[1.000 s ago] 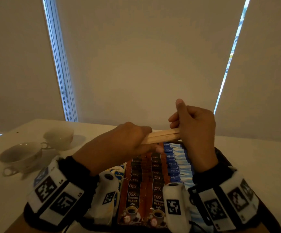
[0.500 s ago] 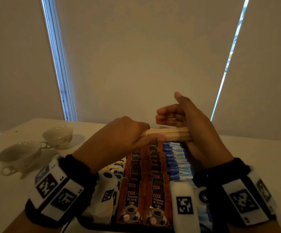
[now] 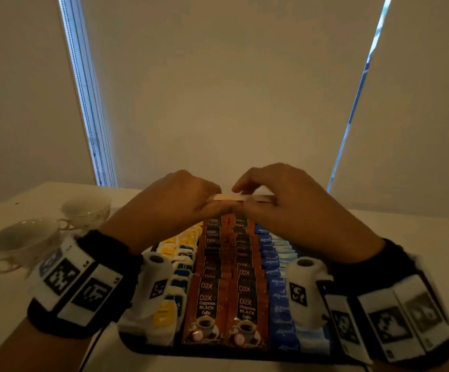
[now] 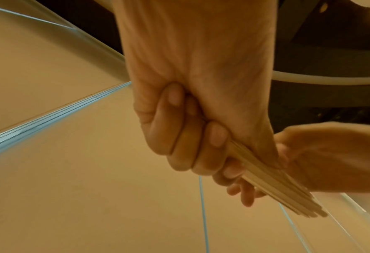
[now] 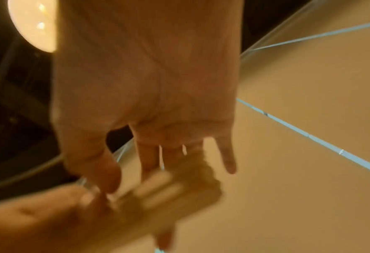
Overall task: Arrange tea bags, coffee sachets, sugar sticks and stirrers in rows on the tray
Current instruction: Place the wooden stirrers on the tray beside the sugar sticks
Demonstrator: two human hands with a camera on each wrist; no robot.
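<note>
On the tray (image 3: pixel 148 346), tea bags (image 3: pixel 176 267) are set at 9 o'clock, coffee sachets (image 3: pixel 226 280) centrally, sugar sticks (image 3: pixel 277 275) at 3; cups (image 3: pixel 46 234) are placed at 10 o'clock

Beige roller blinds (image 3: pixel 218 89) behind a white table (image 3: pixel 419 229).

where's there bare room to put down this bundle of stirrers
The tray is crowded: tea bags, coffee sachets and sugar sticks fill it in rows. Bare table shows right of the tray, and nearer left of it, below the two cups. Both hands hold the stirrers over the far end.
</note>
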